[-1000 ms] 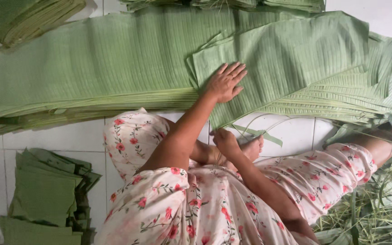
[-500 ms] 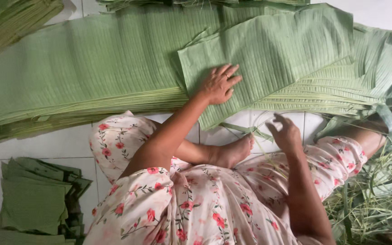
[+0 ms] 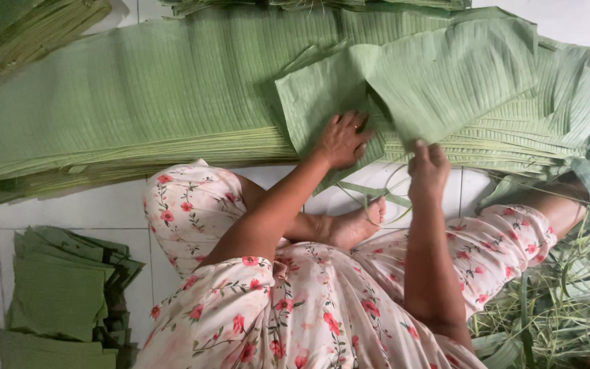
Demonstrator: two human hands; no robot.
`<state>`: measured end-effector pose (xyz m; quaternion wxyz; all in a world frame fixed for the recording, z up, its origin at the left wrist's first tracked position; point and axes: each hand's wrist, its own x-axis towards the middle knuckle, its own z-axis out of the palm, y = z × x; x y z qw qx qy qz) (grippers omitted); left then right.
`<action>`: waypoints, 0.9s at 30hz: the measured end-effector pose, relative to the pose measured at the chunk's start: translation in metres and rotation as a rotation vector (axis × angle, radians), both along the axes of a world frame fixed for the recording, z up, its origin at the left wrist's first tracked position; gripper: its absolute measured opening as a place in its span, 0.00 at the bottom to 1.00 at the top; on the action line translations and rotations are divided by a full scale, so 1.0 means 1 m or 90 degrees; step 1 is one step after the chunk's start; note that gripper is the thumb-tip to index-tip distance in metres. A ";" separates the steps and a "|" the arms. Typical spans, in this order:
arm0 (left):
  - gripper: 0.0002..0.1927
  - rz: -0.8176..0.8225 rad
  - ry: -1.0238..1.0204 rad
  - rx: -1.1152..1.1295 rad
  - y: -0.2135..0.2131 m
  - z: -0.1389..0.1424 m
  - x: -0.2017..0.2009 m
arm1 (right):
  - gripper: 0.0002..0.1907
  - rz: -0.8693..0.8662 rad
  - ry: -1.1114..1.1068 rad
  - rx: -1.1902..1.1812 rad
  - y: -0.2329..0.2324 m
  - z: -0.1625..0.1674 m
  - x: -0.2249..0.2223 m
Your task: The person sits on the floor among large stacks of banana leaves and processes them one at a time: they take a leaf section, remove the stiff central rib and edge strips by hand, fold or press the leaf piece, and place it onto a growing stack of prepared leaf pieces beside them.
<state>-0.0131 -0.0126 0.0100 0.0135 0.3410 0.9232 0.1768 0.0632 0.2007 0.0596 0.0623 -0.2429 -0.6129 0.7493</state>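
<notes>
Right hand [image 3: 428,167] has come up off the lap to pinch the top banana leaf [image 3: 445,75] at centre frame, left hand [image 3: 341,140] flat, open, pinning it; mid-fold, a straight crease comes next, I reckon.

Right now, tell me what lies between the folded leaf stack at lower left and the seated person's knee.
In the head view, only bare white tiled floor separates the folded leaf stack from the knee; nothing lies on that strip.
</notes>
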 end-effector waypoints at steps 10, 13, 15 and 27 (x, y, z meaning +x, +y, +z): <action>0.45 0.138 -0.197 0.123 -0.025 0.003 -0.077 | 0.09 0.113 -0.192 -0.160 -0.022 0.064 0.106; 0.43 0.354 -0.302 0.596 -0.057 0.005 -0.119 | 0.13 0.222 -0.127 -0.197 -0.074 0.019 0.108; 0.40 0.411 -0.224 0.543 -0.071 0.011 -0.123 | 0.06 0.183 -0.232 -0.194 -0.100 -0.006 0.102; 0.31 -0.001 0.011 0.006 -0.048 -0.026 -0.060 | 0.09 0.480 -0.140 0.779 -0.091 -0.082 0.115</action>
